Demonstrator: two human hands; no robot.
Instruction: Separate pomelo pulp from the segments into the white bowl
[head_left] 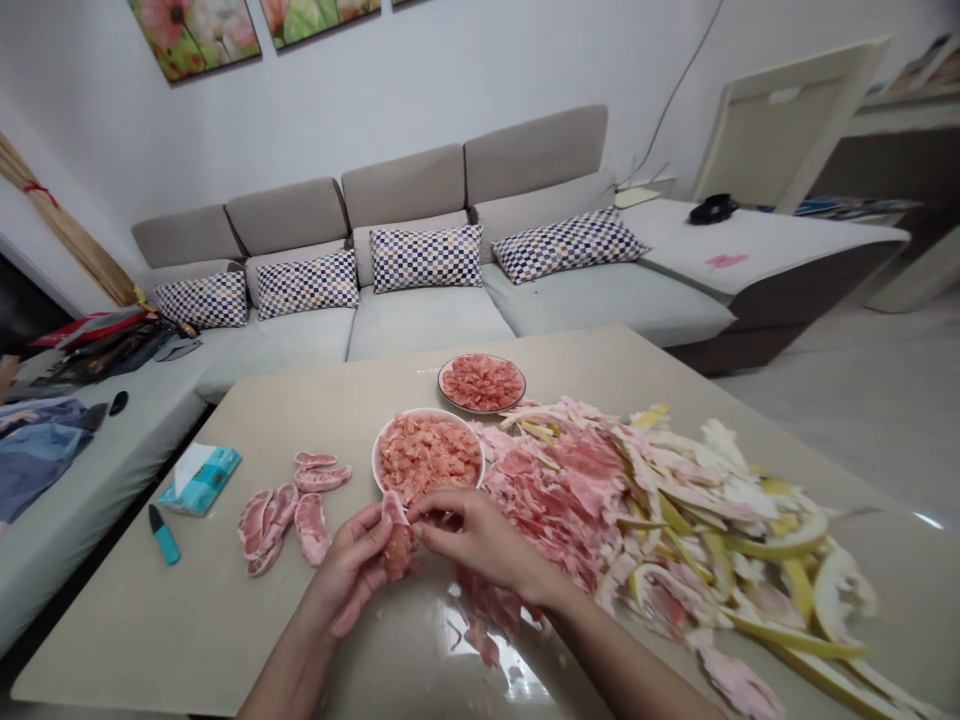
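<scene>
A pomelo segment (397, 540) with pink flesh showing stands between my hands, just in front of a bowl. My left hand (356, 565) is closed around its lower left side. At its upper right edge, the fingers of my right hand (469, 530) pinch the pale membrane. The white bowl (377, 478) behind my hands is heaped with peeled pink pomelo flesh (427, 452). To the left lie several pomelo segments (274, 520) still wrapped in membrane. A large heap of pink membrane peelings (559, 480) spreads close by on the right.
Yellow-green pomelo rind (720, 570) covers the table's right side. A plate (517, 403) of pink flesh stands behind the bowl. On the left are a blue tissue pack (206, 485) and a small teal-handled knife (164, 538). A sofa (427, 325) stands beyond the table (300, 640).
</scene>
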